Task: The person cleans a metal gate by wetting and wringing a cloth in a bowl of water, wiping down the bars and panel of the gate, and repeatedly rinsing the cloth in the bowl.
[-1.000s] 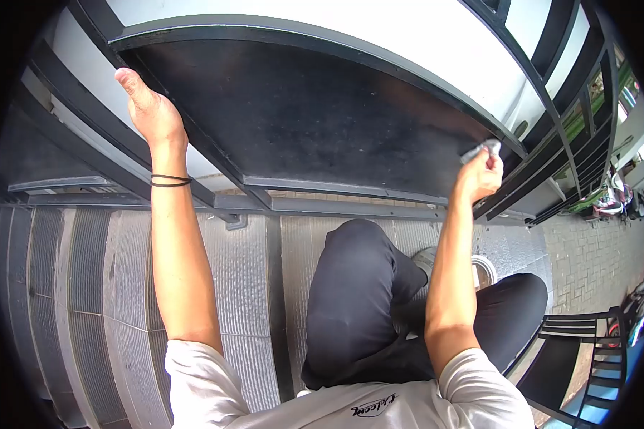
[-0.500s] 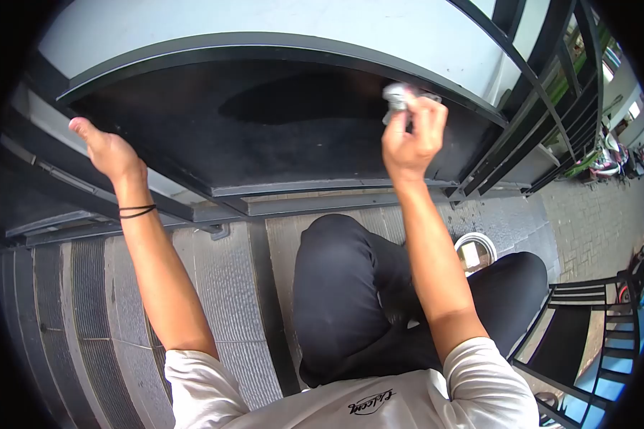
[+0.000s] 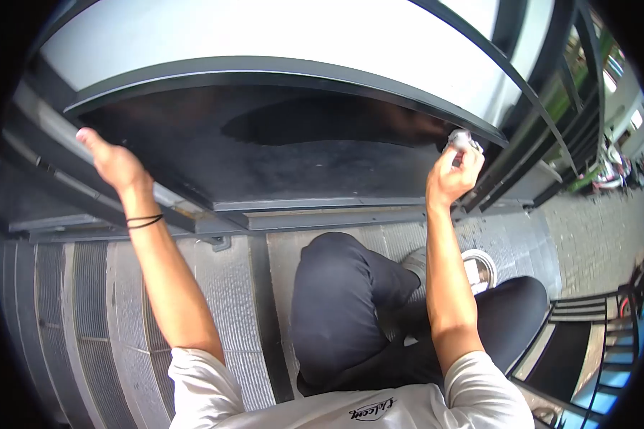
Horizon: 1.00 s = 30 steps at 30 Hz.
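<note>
My right hand (image 3: 456, 175) pinches a small crumpled whitish-grey cloth (image 3: 461, 139), pressed to the right end of a glossy black panel (image 3: 279, 164) under its upper rim. A darker, shiny patch stretches across the upper part of the panel. On the left, my left hand (image 3: 119, 169) grips the dark metal railing (image 3: 172, 207) beside the panel, with the thumb stretched up and the other fingers mostly hidden behind it. A dark band circles the left wrist.
A white bucket (image 3: 488, 263) with something pale in it stands by my right knee. Grey ribbed steps (image 3: 93, 286) descend on the left. Dark railing bars (image 3: 551, 121) rise on the right, above brick paving (image 3: 587, 229). A black slatted metal frame (image 3: 562, 357) stands at lower right.
My right hand has moved right along the panel with the cloth, to its right end. My left hand keeps its place on the railing. The view has tilted slightly up.
</note>
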{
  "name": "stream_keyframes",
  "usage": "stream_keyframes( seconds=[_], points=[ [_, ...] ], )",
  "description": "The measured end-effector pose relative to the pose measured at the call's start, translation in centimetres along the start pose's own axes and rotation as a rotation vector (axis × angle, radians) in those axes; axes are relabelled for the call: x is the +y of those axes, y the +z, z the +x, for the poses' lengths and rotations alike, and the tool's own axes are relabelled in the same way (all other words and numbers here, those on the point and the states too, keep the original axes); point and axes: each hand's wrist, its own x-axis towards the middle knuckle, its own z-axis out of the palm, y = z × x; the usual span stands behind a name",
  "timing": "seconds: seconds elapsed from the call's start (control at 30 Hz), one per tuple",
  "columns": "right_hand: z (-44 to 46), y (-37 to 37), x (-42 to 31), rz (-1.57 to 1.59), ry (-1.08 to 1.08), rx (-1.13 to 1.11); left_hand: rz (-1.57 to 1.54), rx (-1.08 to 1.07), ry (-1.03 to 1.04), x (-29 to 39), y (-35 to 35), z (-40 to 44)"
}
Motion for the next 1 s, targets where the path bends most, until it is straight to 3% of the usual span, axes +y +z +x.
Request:
stream_keyframes(
  seconds=[0.07, 0.13, 0.17, 0.2, 0.27, 0.33, 0.4, 0.53, 0.6, 0.7, 0.77, 0.83, 1.0],
  points=[
    [-0.7, 1.3, -4.9, 0.063, -0.212, 0.009, 0.038, -0.019, 0.061, 0.0, -0.1, -0.2],
    [-1.5, 2.3, -9.9, 0.172, -0.277, -0.081, 0.045, 0.019, -0.005, 0.9, 0.3, -0.8],
    [-1.9, 3.1, -12.0, 0.206, -0.328, -0.1, 0.027, 0.077, 0.092, 0.2, 0.7, -0.4],
    [-2.1, 3.9, -14.4, 0.236, -0.382, -0.118, 0.079, 0.04, 0.016, 0.5, 0.1, -0.5],
    [-2.2, 5.5, -19.5, 0.323, -0.583, -0.135, -0.011, 0.062, 0.069, 1.5, 0.9, -1.2],
    [-2.7, 6.9, -24.8, 0.43, -0.754, -0.201, 0.055, -0.057, -0.075, 0.9, -0.3, -0.8],
    [-3.5, 8.5, -29.6, 0.493, -0.894, -0.23, 0.025, -0.074, 0.014, 1.2, -0.3, -1.0],
    [-4.4, 10.6, -37.6, 0.578, -0.931, -0.198, -0.081, -0.196, 0.066, 0.9, -1.1, -0.6],
    [-4.7, 10.2, -37.3, 0.56, -0.9, -0.253, -0.121, -0.25, 0.031, 0.4, -1.3, -0.2],
    [-7.3, 7.8, -32.4, 0.473, -1.065, -0.463, -0.072, -0.287, -0.027, 1.2, -1.9, -0.3],
    [-9.5, 6.5, -28.5, 0.474, -1.201, -0.58, -0.104, -0.283, 0.043, 0.2, -1.6, 0.0],
    [-9.1, 6.6, -28.4, 0.523, -1.226, -0.65, -0.09, -0.318, 0.014, 0.6, -2.1, 0.0],
    [-1.6, 10.4, -36.0, 0.569, -1.071, -0.3, -0.218, -0.445, -0.007, 0.1, -2.9, 1.0]
  ],
)
